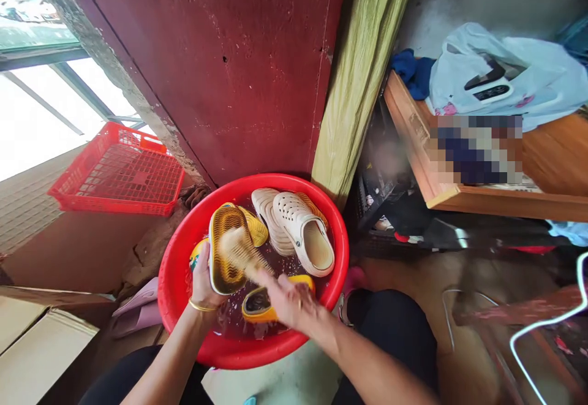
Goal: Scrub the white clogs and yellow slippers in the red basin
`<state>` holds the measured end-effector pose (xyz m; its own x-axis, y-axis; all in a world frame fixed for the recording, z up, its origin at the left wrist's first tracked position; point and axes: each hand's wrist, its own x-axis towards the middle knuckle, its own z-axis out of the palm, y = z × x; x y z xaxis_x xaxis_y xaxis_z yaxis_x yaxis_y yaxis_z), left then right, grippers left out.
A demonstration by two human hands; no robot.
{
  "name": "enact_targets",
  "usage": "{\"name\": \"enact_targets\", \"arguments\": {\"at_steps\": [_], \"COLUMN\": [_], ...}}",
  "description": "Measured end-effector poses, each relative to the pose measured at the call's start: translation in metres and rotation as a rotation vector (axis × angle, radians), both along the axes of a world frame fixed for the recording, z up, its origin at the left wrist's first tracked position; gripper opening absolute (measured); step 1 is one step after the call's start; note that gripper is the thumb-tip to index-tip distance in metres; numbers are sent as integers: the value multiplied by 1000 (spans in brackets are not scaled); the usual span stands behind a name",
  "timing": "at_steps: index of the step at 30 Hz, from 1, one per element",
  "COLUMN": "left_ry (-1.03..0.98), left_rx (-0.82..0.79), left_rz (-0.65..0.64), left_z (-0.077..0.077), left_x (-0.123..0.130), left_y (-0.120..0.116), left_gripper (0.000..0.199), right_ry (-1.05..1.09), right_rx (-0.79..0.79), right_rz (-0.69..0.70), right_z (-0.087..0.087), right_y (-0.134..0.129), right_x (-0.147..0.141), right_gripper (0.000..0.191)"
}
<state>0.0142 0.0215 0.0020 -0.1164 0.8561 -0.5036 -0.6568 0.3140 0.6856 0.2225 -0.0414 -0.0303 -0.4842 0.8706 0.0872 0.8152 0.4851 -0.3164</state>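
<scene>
My left hand (206, 279) grips a yellow-brown shoe (223, 255) by its edge, its ridged sole turned up. Fingers of my right hand (290, 299) are wrapped round a scrubbing brush (241, 249); the brush head is smeared by motion and lies against the sole. Both hands are over a red basin (337, 295) with dark water in it. Beyond them, a cream clog (305, 233) rests against another cream clog (266, 212), which lies sole up. A yellow shoe (264, 314) floats or sits close to my right hand. More yellow footwear (257, 226) shows behind the held shoe.
A red plastic crate (133, 169) stands at left, above cardboard boxes (41, 344). Lilac slippers (138, 307) lie beside the basin. A maroon door (220, 74) rises behind it. At right are a wooden drawer (496, 203) holding a plastic bag (500, 74), and a white hanger (546, 316).
</scene>
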Motion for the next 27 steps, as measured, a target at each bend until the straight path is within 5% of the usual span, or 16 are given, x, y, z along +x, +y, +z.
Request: {"name": "enact_targets", "arguments": {"at_steps": [3,8,12,15,19,22,27], "left_ry": [259,1319,1672,1594,1166,1053,979], "left_rx": [47,266,247,367,392,451,480], "left_rz": [-58,41,-18,-27,-627,-941,-929], "left_z": [2,-8,-13,-10,-18,-34,-52], "left_x": [-10,-30,-25,-7,15,28,44], "left_y": [1,15,9,-12,-43,-53,-46], "left_gripper": [59,111,96,73,24,29,39], "right_ry": [21,219,267,287,281,243,231], "right_rx": [-79,-47,-56,-47,-41,-60,-88], "right_rz": [-199,-196,-248,-272,-261,-249,-235], "right_z": [1,3,-1,-4,-5,-7,-10], "right_y": [27,50,49,51,52,52,56], "right_x": [14,37,40,42,45,45,37], "right_gripper": [63,59,58,58,61,62,62]}}
